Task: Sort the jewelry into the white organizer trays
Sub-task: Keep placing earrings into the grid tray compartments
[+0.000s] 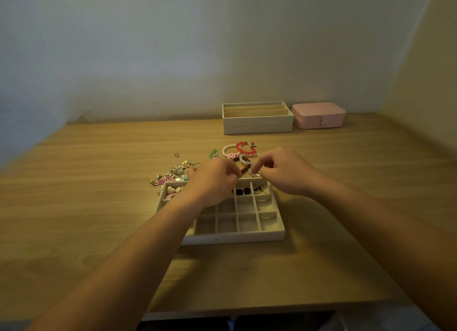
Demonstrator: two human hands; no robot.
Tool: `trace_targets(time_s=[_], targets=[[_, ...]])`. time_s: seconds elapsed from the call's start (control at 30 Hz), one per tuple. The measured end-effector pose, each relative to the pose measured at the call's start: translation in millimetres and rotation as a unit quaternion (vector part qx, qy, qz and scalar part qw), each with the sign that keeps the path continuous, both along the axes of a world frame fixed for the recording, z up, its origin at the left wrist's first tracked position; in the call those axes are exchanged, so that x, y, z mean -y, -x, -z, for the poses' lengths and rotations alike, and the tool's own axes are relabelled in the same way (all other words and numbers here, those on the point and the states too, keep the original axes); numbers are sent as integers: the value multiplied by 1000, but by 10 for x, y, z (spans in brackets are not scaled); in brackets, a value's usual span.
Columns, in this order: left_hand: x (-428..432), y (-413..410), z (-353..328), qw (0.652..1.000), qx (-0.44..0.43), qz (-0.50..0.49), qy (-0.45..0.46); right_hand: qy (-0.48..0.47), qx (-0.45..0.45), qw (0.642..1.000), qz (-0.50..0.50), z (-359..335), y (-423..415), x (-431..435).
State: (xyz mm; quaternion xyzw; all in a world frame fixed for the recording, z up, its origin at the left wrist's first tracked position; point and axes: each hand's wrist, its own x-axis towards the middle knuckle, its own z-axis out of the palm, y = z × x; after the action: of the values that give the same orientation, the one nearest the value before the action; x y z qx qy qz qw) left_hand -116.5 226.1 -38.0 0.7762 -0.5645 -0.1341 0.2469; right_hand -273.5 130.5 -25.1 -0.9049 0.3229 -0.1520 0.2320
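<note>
Head view: mid-sort; right hand pinching small piece above far edge of grid tray, left hand curled, grip unclear; jewelry heaped just beyond on bench; next, likely lowering into free compartment

Counted 1 grid tray; behind it sat 2 stacked slotted trays, 1 pink box, approx. 3 bead bracelets.
</note>
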Motion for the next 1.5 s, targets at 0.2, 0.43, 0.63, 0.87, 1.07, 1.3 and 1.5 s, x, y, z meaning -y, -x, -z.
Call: trace_targets(time_s=[0.2,0.43,0.63,0.87,1.07,1.3,1.5], targets=[[-242,-386,-65,996,-40,-64,51,-35,53,998,-21,-40,-456,-155],[-435,-1120,41,972,-108,-182,101,-62,63,996,-10,-4,-1068,-143],[-284,-1590,215,940,-185,-247,142,-72,18,997,-12,68,-1661,90],[-99,-1833,382,894,-262,-276,237,-27,-46,998,-31,117,-2300,302],[-117,-1868,397,887,-237,-287,272,40,-103,994,-9,146,-2628,333],[-143,-1839,400,895,-226,-279,265,49,-139,989,-23,167,-2664,267],[-153,-1779,363,904,-215,-261,261,-18,-110,992,-52,115,-2507,245]])
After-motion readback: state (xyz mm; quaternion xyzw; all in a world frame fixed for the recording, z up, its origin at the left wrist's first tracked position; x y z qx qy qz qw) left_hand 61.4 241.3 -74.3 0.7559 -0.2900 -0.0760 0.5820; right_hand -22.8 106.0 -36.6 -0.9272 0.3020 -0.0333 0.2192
